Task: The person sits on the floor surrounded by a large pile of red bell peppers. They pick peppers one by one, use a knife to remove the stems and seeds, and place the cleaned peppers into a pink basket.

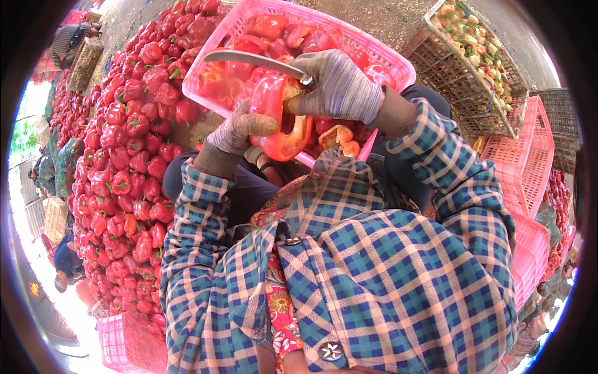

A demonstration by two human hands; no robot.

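My left hand (240, 128), in a knitted work glove, grips a red bell pepper (268, 100) that is cut open, its pale inner wall showing. In my gloved right hand (338, 84) is a knife with a curved blade (254, 59); the blade points to the left above the pepper. The thumb of that hand presses at the cut edge by the pepper's core. Below both hands stands a pink plastic crate (392, 61) holding cut red pepper pieces (268, 25). A piece of pepper core (343, 138) lies near the crate's front edge.
A large heap of whole red bell peppers (135, 126) lies on my left. To the right, a dirty plastic crate (439, 65) holds pepper cores and trimmings (474, 46). Pink crates (518, 163) are stacked nearer me. Another person (67, 257) is at the far left.
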